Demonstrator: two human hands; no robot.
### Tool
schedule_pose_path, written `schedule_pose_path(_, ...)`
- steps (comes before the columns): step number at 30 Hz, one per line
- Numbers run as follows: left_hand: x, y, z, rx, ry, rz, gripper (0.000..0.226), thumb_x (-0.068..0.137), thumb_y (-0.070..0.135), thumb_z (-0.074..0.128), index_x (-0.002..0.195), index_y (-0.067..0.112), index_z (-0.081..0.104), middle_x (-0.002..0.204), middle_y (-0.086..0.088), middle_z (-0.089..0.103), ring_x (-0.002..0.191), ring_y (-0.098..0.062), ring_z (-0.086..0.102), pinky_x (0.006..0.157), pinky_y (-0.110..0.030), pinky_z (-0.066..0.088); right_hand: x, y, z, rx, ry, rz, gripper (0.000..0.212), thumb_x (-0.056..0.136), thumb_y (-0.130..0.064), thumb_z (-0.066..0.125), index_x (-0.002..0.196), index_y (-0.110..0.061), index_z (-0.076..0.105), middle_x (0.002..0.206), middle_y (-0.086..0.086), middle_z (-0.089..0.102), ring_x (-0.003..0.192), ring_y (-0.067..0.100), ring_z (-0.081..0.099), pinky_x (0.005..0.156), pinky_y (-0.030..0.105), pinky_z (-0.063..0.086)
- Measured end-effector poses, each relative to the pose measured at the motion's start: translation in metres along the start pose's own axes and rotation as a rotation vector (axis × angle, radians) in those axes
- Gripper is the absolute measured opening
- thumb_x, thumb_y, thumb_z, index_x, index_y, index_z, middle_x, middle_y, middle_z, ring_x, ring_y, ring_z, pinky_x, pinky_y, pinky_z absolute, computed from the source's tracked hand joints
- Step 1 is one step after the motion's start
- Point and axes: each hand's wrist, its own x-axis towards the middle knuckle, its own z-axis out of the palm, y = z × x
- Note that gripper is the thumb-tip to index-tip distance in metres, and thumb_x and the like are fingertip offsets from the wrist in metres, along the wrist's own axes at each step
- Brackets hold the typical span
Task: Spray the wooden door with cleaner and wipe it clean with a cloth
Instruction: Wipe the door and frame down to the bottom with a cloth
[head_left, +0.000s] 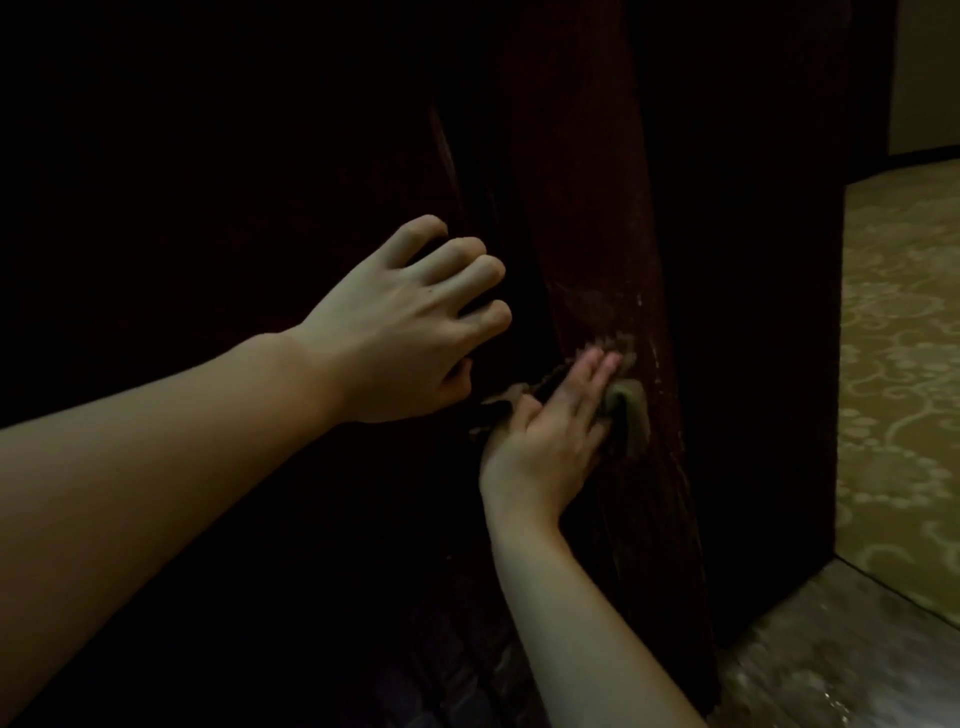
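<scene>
A dark door (587, 208) fills the dim view. A cloth (626, 410) is pressed flat against it, centre-right, by the straight fingers of the right hand (545, 441). The left hand (405, 322) is seen left of it, fingers curled against the door; whether anything is gripped cannot be told. Patterned floor (893, 364) lies far right. No writing can be read.

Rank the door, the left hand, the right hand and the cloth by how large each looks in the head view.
1. Wooden door
2. Left hand, nearer the camera, so its lead over the right hand is unsure
3. Right hand
4. Cloth, mostly hidden under the right hand
</scene>
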Motion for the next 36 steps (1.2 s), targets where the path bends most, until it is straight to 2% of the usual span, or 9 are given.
schedule_pose_path(6,0.014,-0.002,0.004,0.020,-0.001,0.011,0.058,0.086,0.050,0.032,0.119,0.010,0.058,0.134,-0.020,0.048,0.128,-0.038,0.043,0.106,-0.051,0.026,0.039,-0.025,-0.010,0.063,-0.049,-0.418,0.070,0.089,-0.035,0.030,0.156,-0.027,0.013,0.164,-0.008,0.002,0.149,0.018,0.010,0.120,0.036,0.003)
schedule_pose_path(11,0.023,0.003,0.006,-0.001,0.014,-0.008,0.053,0.084,0.046,0.042,0.121,0.010,0.055,0.136,-0.020,0.045,0.131,-0.038,0.039,0.108,-0.053,0.028,0.010,0.021,0.005,0.061,0.113,-0.053,0.066,0.091,-0.035,0.035,0.154,-0.020,0.024,0.163,-0.001,0.012,0.144,0.032,0.026,0.115,0.050,0.022)
schedule_pose_path(14,0.027,0.006,0.007,-0.014,0.017,-0.009,0.051,0.084,0.045,0.041,0.120,0.010,0.053,0.133,-0.021,0.046,0.131,-0.039,0.040,0.106,-0.054,0.031,0.006,0.020,0.001,0.051,0.085,0.102,0.071,0.089,-0.044,0.029,0.155,-0.021,0.019,0.163,-0.003,0.008,0.140,0.036,0.029,0.111,0.048,0.026)
schedule_pose_path(19,0.028,0.008,0.011,-0.016,0.027,0.001,0.052,0.083,0.048,0.048,0.120,0.013,0.048,0.132,-0.021,0.047,0.130,-0.040,0.041,0.106,-0.053,0.032,0.042,-0.012,-0.021,0.045,-0.074,-0.332,0.071,0.094,-0.021,0.048,0.155,-0.028,0.013,0.163,-0.010,0.001,0.148,0.024,0.015,0.121,0.044,0.014)
schedule_pose_path(22,0.028,0.007,0.009,-0.016,0.025,0.006,0.054,0.083,0.050,0.048,0.122,0.012,0.051,0.132,-0.021,0.047,0.130,-0.041,0.042,0.105,-0.055,0.032,0.060,-0.006,-0.023,0.135,-0.081,-0.379,0.068,0.091,-0.026,0.042,0.154,-0.031,0.018,0.163,-0.011,0.004,0.150,0.014,0.005,0.122,0.045,0.012)
schedule_pose_path(27,0.029,0.009,0.009,-0.010,0.008,0.000,0.058,0.082,0.049,0.047,0.128,0.014,0.050,0.135,-0.021,0.044,0.132,-0.041,0.038,0.110,-0.056,0.026,0.037,0.050,-0.018,0.161,0.084,0.163,0.060,0.101,-0.028,0.037,0.156,-0.025,0.013,0.164,-0.006,0.003,0.148,0.022,0.013,0.117,0.035,0.007)
schedule_pose_path(29,0.031,0.011,0.008,-0.007,0.001,0.009,0.060,0.081,0.050,0.048,0.128,0.014,0.051,0.136,-0.021,0.043,0.133,-0.040,0.037,0.112,-0.056,0.024,0.034,0.057,-0.020,0.132,0.068,0.252,0.060,0.102,-0.024,0.037,0.156,-0.023,0.010,0.164,-0.005,0.000,0.149,0.023,0.011,0.117,0.033,0.005)
schedule_pose_path(32,0.037,0.015,0.010,0.019,-0.035,0.050,0.064,0.078,0.055,0.050,0.130,0.017,0.053,0.138,-0.020,0.044,0.135,-0.039,0.036,0.113,-0.057,0.021,0.045,0.037,-0.021,0.110,0.031,0.170,0.061,0.102,-0.021,0.036,0.156,-0.026,0.009,0.164,-0.009,-0.002,0.147,0.027,0.014,0.118,0.040,0.012)
schedule_pose_path(36,0.049,0.026,0.014,0.049,-0.085,0.070,0.071,0.076,0.064,0.055,0.133,0.021,0.052,0.142,-0.017,0.042,0.138,-0.036,0.033,0.115,-0.057,0.014,0.051,0.013,-0.018,0.141,0.025,-0.155,0.063,0.093,-0.035,0.027,0.155,-0.026,0.018,0.164,-0.007,0.005,0.147,0.024,0.018,0.118,0.045,0.020)
